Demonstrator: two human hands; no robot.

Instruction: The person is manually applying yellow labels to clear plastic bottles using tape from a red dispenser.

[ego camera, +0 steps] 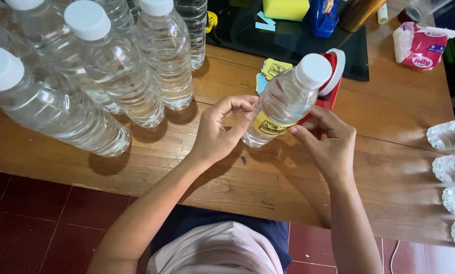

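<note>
Fingers (240, 104) of both hands pinch the yellow label (268, 124) on the tilted bottle (286, 99) between them.

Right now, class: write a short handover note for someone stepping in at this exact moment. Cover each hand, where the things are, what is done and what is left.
Left hand: holds the clear water bottle by its lower part, fingertips on the yellow label.
Right hand: steadies the same bottle from the other side, fingers at the label's edge.
Things: loose yellow and blue labels lie on the wooden table behind the bottle; the unlabelled capped bottles stand at left; more bottles lie at the right edge.
Done: the label sits on the held bottle.
Left: pressing it flat, judging by the fingers; the standing bottles show no labels.
</note>
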